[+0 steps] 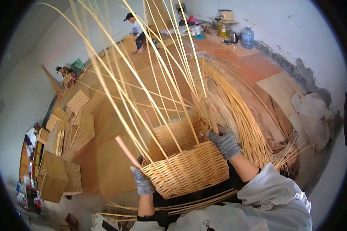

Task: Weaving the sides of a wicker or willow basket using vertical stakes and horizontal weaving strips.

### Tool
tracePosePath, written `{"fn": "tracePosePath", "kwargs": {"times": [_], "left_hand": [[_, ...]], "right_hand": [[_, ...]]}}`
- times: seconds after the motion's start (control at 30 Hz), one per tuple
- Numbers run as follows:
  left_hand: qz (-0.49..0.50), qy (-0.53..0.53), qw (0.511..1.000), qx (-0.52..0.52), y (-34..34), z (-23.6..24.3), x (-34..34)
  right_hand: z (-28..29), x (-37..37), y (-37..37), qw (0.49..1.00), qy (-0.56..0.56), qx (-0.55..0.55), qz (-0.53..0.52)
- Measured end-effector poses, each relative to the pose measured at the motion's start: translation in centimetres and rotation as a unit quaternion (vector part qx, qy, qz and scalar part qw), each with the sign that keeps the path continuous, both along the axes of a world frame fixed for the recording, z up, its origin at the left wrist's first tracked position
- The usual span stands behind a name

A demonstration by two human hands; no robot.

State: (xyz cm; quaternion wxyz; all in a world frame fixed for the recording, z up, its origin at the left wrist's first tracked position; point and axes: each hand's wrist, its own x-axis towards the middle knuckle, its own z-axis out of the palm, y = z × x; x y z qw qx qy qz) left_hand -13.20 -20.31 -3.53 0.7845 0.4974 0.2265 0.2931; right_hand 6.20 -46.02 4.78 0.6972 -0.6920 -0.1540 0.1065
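Observation:
A half-woven wicker basket (187,169), rectangular and pale tan, rests tilted at my lap. Long upright willow rods (137,75) rise and fan out from its rim. My left hand (143,181), in a grey knit glove, grips the basket's left end. A thick peeled stick (127,151) stands up at that left corner. On the right, my right hand (225,144), also gloved in grey, is closed around the rim at the corner, beside another thick stick (213,120). The fingertips of both hands are partly hidden by the basket.
A long bundle of loose rods (243,119) lies to the right. Several rods (204,200) lie across my lap. Finished baskets (52,177) stand on the left floor. Two people (137,30) sit working farther off. A blue water jug (247,37) stands by the back wall.

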Motion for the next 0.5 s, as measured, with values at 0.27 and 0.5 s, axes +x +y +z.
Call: {"fn": "tracePosePath", "kwargs": {"times": [0.27,0.5], "left_hand": [[-0.039,0.350,0.838,0.417,2.4,1.2,-1.7],[-0.313,0.463,0.689,0.461,4.9,-3.6,-20.7]], "right_hand": [[-13.4,4.6,3.1,0.966,-0.129,-0.225,0.019],[-7.5,-9.6,-3.4,0.910,-0.207,-0.245,0.264]]}}
